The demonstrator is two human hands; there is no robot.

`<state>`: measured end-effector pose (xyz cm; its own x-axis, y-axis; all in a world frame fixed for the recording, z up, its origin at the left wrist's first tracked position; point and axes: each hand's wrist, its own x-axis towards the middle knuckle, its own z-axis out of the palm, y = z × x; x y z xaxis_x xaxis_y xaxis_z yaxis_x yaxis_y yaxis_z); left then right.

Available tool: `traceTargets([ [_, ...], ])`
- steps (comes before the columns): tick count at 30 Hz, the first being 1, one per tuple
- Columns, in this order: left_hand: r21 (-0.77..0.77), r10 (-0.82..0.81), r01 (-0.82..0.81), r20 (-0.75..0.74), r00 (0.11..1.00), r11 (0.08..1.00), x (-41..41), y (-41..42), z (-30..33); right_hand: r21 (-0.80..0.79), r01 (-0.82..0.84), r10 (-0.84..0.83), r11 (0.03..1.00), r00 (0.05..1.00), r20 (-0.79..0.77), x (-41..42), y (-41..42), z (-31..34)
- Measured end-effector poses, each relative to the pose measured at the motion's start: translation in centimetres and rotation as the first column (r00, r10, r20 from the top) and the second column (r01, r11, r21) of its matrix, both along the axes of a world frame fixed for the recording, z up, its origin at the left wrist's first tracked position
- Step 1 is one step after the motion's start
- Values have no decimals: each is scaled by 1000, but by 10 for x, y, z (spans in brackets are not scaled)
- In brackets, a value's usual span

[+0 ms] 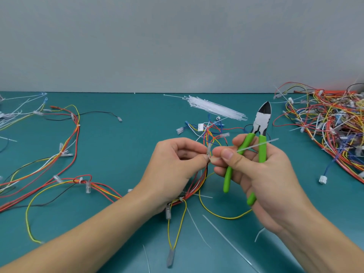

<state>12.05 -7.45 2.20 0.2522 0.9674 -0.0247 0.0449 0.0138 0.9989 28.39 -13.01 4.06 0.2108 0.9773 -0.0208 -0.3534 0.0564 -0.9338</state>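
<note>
Head view: left hand [173,166] pinches the wire bundle [205,171]; right hand [266,180], gripping green side cutters [260,129], pinches the cable tie [254,146] tail. Cinching looks underway; trimming the tail comes next.

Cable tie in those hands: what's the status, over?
Left hand pinches wire bundle at the tie. Right hand pinches cable tie tail, grips cutters upright, clear of the tie. Loose yellow wire trails beneath, not blocking.

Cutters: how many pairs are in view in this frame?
1. The green-handled cutters stand tip-up in the right hand, whose fingers also pinch a cable tie. The left hand pinches only wires. Another pair could lie hidden under the wire heap at far right.
</note>
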Motion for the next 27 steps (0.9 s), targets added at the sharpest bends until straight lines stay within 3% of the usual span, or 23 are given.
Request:
traceTargets([
  [9,-105,-20,29,89,996,994,-4,6,-2,-15,-23,22,1000,996,-86,19,11,2],
  [16,-97,-88,100,116,989,990,-6,7,-2,-46,5,-8,999,998,-58,22,11,1],
  [27,-88,-64,76,132,989,993,-5,5,-2,-19,-41,42,999,997,64,15,7,1],
])
